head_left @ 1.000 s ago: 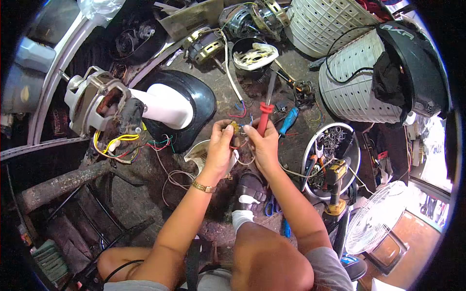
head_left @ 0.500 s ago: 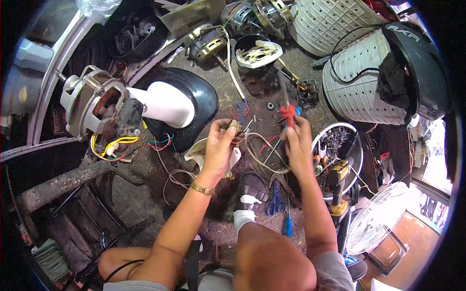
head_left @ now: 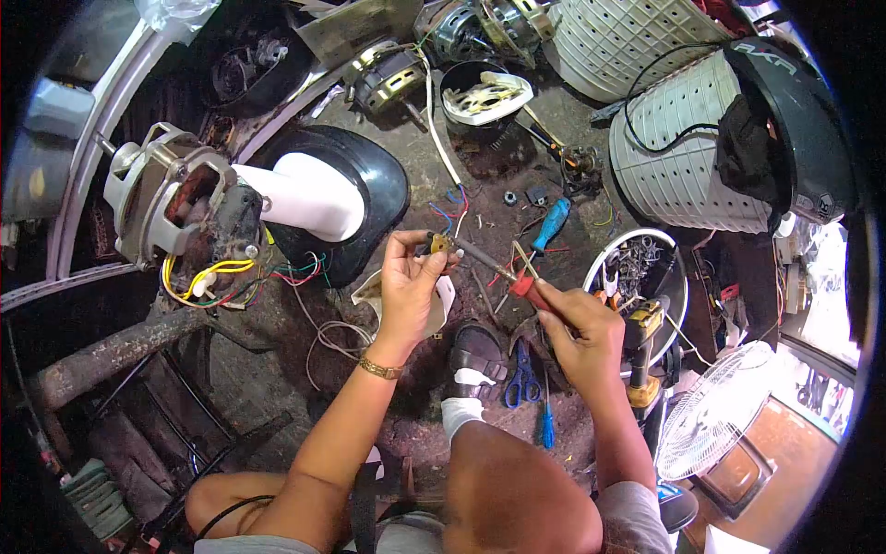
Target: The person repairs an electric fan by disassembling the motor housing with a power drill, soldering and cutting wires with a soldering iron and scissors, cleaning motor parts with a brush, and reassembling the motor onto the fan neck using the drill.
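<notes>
My left hand (head_left: 413, 283) pinches a small yellowish part (head_left: 441, 244) with its fingertips, above the dark floor. My right hand (head_left: 583, 334) is wrapped round the red handle of a screwdriver (head_left: 489, 265). The shaft points up and left, its tip close to the small part; whether they touch is hard to tell. A pale wire (head_left: 521, 251) stands near the red handle. Under my left hand lies a white plastic housing (head_left: 440, 309). A white cable (head_left: 434, 120) with red and blue wire ends lies just beyond the small part.
A fan motor on a white stand (head_left: 318, 196) with black base lies left. A blue screwdriver (head_left: 554, 222), blue scissors (head_left: 522, 382), a bowl of screws (head_left: 594, 270), a yellow drill (head_left: 643, 392) and a fan grille (head_left: 715, 414) are right. White baskets (head_left: 669, 152) stand behind.
My right hand first moved right, away from the part, then turned the screwdriver from upright to pointing left, its tip back near the part. My left hand kept its pinch.
</notes>
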The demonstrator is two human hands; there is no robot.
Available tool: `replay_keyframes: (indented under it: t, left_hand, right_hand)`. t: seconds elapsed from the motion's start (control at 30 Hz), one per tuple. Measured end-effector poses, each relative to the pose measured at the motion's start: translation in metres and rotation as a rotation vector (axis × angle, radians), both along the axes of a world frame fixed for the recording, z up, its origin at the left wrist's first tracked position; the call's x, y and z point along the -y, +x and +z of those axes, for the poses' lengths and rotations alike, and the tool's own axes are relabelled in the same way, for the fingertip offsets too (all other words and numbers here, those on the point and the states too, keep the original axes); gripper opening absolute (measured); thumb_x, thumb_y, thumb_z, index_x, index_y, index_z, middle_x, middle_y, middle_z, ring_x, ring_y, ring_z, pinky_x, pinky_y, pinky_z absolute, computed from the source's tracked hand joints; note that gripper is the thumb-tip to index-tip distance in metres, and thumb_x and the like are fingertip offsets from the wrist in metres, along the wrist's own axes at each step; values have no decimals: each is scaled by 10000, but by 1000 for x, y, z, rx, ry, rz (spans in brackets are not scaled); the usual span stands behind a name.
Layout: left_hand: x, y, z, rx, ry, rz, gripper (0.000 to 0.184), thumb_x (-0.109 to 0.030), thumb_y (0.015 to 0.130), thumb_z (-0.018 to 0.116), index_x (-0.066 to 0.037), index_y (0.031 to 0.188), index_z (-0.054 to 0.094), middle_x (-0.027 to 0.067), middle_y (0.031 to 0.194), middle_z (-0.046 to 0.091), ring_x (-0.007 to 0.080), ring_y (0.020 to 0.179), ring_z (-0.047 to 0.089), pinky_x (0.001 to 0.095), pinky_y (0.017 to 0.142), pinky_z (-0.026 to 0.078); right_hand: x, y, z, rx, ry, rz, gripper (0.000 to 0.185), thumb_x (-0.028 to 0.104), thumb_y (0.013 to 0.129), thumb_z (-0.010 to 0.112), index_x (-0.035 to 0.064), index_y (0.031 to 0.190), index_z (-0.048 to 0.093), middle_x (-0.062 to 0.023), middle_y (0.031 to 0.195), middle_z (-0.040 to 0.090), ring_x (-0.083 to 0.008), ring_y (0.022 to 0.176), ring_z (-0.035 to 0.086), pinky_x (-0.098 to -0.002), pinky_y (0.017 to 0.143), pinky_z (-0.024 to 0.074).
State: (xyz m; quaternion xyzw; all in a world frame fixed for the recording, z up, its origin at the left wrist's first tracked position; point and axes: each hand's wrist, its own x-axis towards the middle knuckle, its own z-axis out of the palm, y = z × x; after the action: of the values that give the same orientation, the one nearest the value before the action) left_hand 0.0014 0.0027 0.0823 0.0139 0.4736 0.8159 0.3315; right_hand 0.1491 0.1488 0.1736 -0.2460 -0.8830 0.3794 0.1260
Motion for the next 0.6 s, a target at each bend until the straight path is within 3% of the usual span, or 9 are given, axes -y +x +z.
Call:
replay_keyframes:
  t: [0.07,0.6]
  left_hand:
    - [0,0,-1,-68,-33,-3,261,-77,892,595,-71,1102,439,54,1032,554,141,894,614,251,743,469]
    - [0,0,-7,-116,-41,0,277,-55,870,621,-74,1085,448,36,1037,557,144,895,623,244,747,483]
  right_hand:
    - [-1,-1,-1,11,40,21,314,40,730,694,89,1040,683,-83,743,622,-225,609,601,-308,558,464]
    - [-3,-2,-2,3,112,35,314,66,730,701,122,1039,688,-64,714,594,-230,585,582,-318,535,453]
